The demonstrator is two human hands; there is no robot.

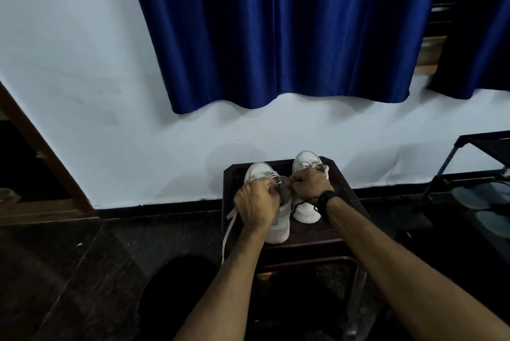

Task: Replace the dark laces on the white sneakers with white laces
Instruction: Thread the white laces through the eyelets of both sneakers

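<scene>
Head view showed 2 forearms reaching to a dark bench (pixel 345 202) carrying 2 white sneakers. The left hand (pixel 255 204) and right hand (pixel 310 184) met over the left sneaker (pixel 278 226), each grip apparently pinching its white lace (pixel 229 226) near the top eyelets; 1 loose end hung off the bench edge. Lacing looked nearly finished; next likely came tightening evenly. The right sneaker (pixel 306 161) sat just beyond, a blue curtain (pixel 276 31) behind.
</scene>
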